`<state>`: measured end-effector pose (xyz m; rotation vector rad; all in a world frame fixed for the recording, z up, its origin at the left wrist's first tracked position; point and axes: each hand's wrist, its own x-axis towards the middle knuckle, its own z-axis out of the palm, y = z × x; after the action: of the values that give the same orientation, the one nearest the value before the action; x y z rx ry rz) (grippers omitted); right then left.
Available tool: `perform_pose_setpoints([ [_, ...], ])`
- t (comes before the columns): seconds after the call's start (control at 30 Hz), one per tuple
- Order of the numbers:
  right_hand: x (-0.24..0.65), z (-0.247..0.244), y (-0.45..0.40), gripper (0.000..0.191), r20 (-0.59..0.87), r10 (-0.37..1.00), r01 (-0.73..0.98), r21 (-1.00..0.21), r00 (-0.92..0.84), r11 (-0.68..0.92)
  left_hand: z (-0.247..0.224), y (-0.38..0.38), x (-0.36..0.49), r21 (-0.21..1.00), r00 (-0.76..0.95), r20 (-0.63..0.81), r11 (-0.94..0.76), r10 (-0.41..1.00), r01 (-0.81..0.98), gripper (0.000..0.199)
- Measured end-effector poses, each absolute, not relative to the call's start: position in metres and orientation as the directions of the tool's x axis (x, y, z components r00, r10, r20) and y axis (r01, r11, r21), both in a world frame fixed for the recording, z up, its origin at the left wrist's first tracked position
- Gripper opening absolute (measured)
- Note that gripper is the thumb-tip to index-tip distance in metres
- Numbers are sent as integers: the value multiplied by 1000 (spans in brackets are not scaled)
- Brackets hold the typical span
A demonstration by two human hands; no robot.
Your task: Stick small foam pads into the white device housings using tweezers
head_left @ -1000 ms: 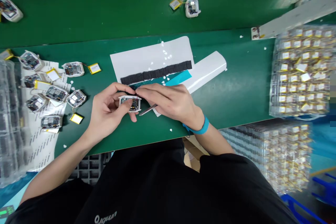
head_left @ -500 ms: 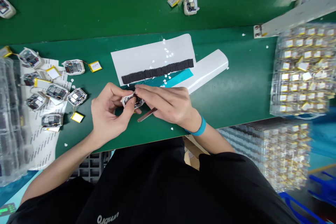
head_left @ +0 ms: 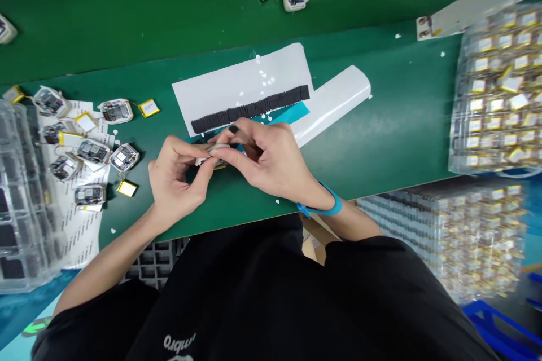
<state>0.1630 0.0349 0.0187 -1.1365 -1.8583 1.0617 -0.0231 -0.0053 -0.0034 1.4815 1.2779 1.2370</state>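
Near the bench's front, my left hand point(head_left: 180, 177) is closed, pinching a small white device housing point(head_left: 214, 156) between thumb and fingers. My right hand point(head_left: 273, 158) comes in from the other side, its thumb pressed on the housing's upper edge. A slim grey tool with a dark end point(head_left: 234, 130) shows at my right fingers; most of it is hidden. A bit of yellow shows below the housing, and its inside is mostly covered by my fingers. Just behind my hands lies a row of black strips point(head_left: 249, 108) on a white sheet point(head_left: 237, 82).
To the left, several open housings point(head_left: 94, 150) with circuit boards and wired batteries point(head_left: 127, 188) lie by clear trays point(head_left: 21, 203). Trays of batteries point(head_left: 491, 104) stand at the right under a metal bracket point(head_left: 478, 3). A curled white sheet point(head_left: 339, 98) lies right of centre.
My right hand has turned and lifted, its thumb now on the housing's edge. The metal tool no longer sticks out below that hand. The housing has tilted; the view has shifted slightly.
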Motion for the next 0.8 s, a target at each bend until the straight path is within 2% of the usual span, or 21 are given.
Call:
perform_pose_setpoints([
  [0.13,164,17,36,29,194,903,280,-907,-384,314,3,-2,-24,970,37,140,-144,990,197,24],
  [0.23,164,16,39,27,211,883,189,-931,-419,312,8,-1,-24,975,40,125,-131,991,182,18],
  [0.43,158,13,37,31,164,912,123,-967,-375,224,10,-1,-24,982,59,99,-108,993,156,21],
  [0.57,150,5,33,32,121,927,-36,-993,-356,116,3,0,-25,968,55,187,-194,981,160,21],
  [0.67,148,0,35,35,82,935,-125,-991,-345,41,-1,1,-26,974,61,189,-195,980,118,20],
  [0.73,153,3,40,34,109,931,-89,-993,-348,83,0,1,-27,983,105,148,-158,983,89,15],
  [0.8,164,13,44,34,184,926,-49,-983,-330,178,3,2,-28,974,165,156,-179,974,136,11],
])
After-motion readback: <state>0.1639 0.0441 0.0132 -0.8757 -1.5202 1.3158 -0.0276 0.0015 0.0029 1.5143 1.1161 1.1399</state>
